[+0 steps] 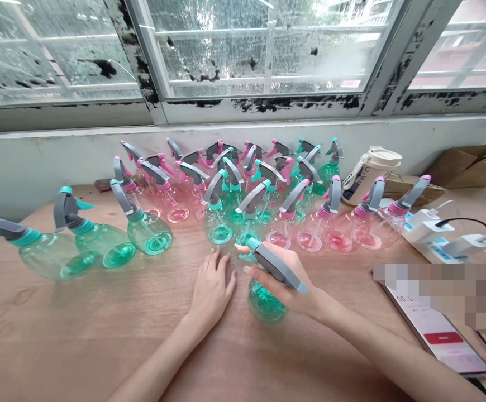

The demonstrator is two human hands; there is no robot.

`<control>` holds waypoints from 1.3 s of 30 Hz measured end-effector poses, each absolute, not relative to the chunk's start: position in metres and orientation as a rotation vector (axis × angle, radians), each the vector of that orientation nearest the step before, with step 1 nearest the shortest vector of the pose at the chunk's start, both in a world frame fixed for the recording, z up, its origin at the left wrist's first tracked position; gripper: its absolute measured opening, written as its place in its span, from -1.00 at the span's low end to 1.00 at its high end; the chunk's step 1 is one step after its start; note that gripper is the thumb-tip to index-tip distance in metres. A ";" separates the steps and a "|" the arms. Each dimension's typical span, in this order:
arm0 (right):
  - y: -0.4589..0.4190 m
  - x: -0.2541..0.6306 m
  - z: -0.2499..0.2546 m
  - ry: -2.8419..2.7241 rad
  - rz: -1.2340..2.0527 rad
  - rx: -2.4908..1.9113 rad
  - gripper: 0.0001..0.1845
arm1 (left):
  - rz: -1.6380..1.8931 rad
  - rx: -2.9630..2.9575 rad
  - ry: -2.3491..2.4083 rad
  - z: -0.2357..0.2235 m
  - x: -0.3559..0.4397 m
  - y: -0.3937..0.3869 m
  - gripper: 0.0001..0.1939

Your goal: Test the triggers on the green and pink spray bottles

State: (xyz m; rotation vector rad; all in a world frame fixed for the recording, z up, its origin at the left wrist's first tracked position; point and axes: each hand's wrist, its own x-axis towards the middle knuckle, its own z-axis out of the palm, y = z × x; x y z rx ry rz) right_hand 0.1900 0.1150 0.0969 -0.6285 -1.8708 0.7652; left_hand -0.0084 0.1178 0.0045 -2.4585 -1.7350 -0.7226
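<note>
Gripping a green spray bottle (268,306) just below its spray head, the right hand (299,266) wraps it from the right, with the thumb on the near side and other fingers curled around the far side. This bottle is at the table (100,346), close in front of the person; whether its base touches the wood I cannot tell. Its long axis runs roughly upright, cap end up and round belly down. The nozzle points away from the person and to the left, while the grey back of the spray head slopes toward the right wrist.

Just left of the held bottle, the left hand (211,287) lies palm down, holding nothing, its fingers stretched forward and the thumb a little apart. Farther left of the held bottle are three green bottles (149,234). Beyond it stands a crowd of pink and green bottles (176,202), their spray heads pointing various ways. A cup (361,178) is behind it to the right, a power strip (431,237) is right of it, and a phone (433,324) lies to its right, nearer the person.
</note>
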 end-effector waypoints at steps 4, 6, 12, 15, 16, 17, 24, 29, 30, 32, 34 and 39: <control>0.113 0.189 0.096 -1.861 0.679 -0.600 -0.88 | -0.743 -2.445 -1.745 0.003 -0.008 0.117 -0.71; 0.113 0.188 0.097 -1.855 0.660 -0.599 -0.90 | -0.738 -2.449 -1.738 0.003 -0.007 0.117 -0.69; 0.113 0.189 0.099 -1.840 0.801 -0.667 -0.84 | -0.724 -2.461 -1.747 0.005 -0.007 0.117 -0.68; 0.112 0.189 0.099 -1.827 0.784 -0.683 -0.77 | -0.719 -2.492 -1.732 0.006 -0.008 0.117 -0.70; 0.111 0.190 0.099 -1.831 0.773 -0.679 -0.77 | -0.717 -2.495 -1.729 0.006 -0.008 0.117 -0.71; 0.111 0.190 0.100 -1.836 0.766 -0.672 -0.78 | -0.717 -2.491 -1.729 0.006 -0.008 0.118 -0.71; 0.115 0.190 0.099 -1.854 0.729 -0.614 -0.79 | -0.742 -2.427 -1.735 0.003 -0.007 0.118 -0.65; 0.113 0.189 0.098 -1.865 0.693 -0.599 -0.80 | -0.738 -2.431 -1.750 0.003 -0.007 0.117 -0.68; 0.113 0.189 0.099 -1.870 0.713 -0.607 -0.80 | -0.739 -2.435 -1.751 0.003 -0.007 0.117 -0.68; 0.113 0.189 0.100 -1.874 0.762 -0.622 -0.82 | -0.738 -2.445 -1.754 0.004 -0.007 0.117 -0.67; 0.113 0.189 0.101 -1.868 0.794 -0.634 -0.83 | -0.733 -2.454 -1.763 0.004 -0.007 0.117 -0.68; 0.112 0.190 0.099 -1.853 0.747 -0.683 -0.82 | -0.720 -2.474 -1.775 0.006 -0.007 0.116 -0.70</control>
